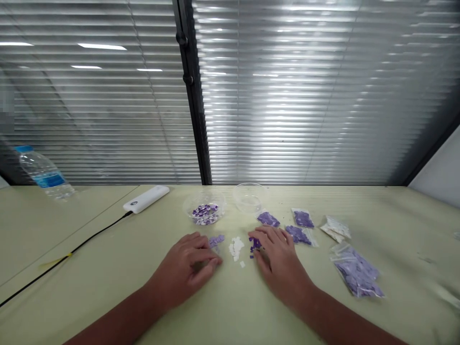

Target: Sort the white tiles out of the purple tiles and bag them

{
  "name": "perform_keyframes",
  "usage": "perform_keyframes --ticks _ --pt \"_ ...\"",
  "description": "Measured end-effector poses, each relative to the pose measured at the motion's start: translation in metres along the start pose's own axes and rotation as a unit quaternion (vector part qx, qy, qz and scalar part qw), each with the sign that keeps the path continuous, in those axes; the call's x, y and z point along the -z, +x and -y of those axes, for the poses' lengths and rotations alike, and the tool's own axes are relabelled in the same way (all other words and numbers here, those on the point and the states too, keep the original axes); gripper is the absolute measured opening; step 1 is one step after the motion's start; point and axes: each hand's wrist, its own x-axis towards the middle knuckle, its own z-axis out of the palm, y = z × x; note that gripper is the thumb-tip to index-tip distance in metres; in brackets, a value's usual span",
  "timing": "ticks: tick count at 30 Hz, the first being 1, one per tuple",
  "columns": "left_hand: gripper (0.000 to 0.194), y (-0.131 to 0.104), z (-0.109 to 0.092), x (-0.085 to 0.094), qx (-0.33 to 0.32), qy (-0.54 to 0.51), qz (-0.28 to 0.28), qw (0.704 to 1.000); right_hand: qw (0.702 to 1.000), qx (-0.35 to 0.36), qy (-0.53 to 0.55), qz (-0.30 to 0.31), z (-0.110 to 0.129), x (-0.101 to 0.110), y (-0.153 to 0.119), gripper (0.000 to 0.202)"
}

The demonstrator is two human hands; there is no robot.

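My left hand (189, 266) rests on the table, fingers curled and the thumb and forefinger tips together; anything between them is hidden. Just beyond it lies a small heap of light purple pieces (216, 240), partly covered by the fingers. White pieces (236, 247) form a heap between my hands, with one white piece (242, 264) lying apart nearer me. My right hand (276, 254) arches over dark purple pieces (255, 243), its fingers bent and the thumb apart from them. No piece shows in its grasp.
Behind the heaps stand a clear round dish (205, 213) of mixed purple and white pieces and another clear dish (250, 197). Bags of purple pieces (359, 273) and white pieces (336, 228) lie to the right. A corded white device (146, 199) and a water bottle (46, 175) are left.
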Motion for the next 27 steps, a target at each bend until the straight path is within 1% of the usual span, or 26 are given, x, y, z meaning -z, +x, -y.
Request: perform_keyframes --ticks 2,4,6,7,9,11,15,17,20,22,23,25,27 --pt "0.028 0.000 0.003 -0.002 0.040 0.013 -0.014 0.999 0.999 -0.026 -0.007 -0.020 -0.003 -0.002 0.001 0.037" --pt "0.022 0.000 0.004 -0.004 0.069 0.015 -0.029 0.997 0.999 -0.032 -0.003 -0.033 -0.004 -0.001 0.001 0.033" --pt "0.014 -0.001 0.005 -0.006 0.075 0.012 -0.042 0.996 0.998 -0.042 0.004 -0.044 -0.003 0.001 0.002 0.027" --pt "0.012 -0.001 0.006 -0.007 0.069 0.011 -0.044 0.997 0.998 -0.044 0.008 -0.043 -0.002 0.001 0.002 0.023" --pt "0.017 -0.002 0.008 -0.009 0.054 0.017 -0.045 0.997 0.999 -0.037 0.018 -0.031 -0.001 0.002 0.002 0.020" --pt "0.021 -0.002 0.011 -0.011 0.053 0.027 -0.047 0.997 0.999 -0.018 0.026 -0.016 -0.001 0.001 0.002 0.019" --pt "0.019 -0.003 0.016 -0.016 0.113 0.044 -0.054 0.991 0.998 -0.031 0.045 -0.021 -0.002 0.000 0.002 0.014" --pt "0.022 -0.004 0.017 -0.016 0.125 0.042 -0.047 0.990 0.998 -0.025 0.056 -0.019 -0.002 0.000 0.002 0.016" --pt "0.033 -0.005 0.017 -0.016 0.081 0.032 -0.009 0.996 0.999 -0.009 0.051 -0.010 -0.004 -0.001 0.001 0.021" --pt "0.043 -0.006 0.016 -0.015 0.045 0.029 0.019 0.998 0.999 -0.030 0.036 -0.025 -0.005 -0.002 0.000 0.021" --pt "0.044 -0.006 0.016 -0.015 0.035 0.026 0.029 0.999 0.998 -0.041 0.029 -0.033 -0.005 -0.003 0.000 0.021" --pt "0.039 -0.005 0.016 -0.015 0.030 0.017 0.032 0.999 0.998 -0.040 0.028 -0.035 -0.005 -0.002 0.000 0.020" --pt "0.029 -0.004 0.016 -0.016 0.037 0.002 0.023 0.999 0.999 -0.010 0.040 -0.014 -0.002 0.000 0.000 0.026"
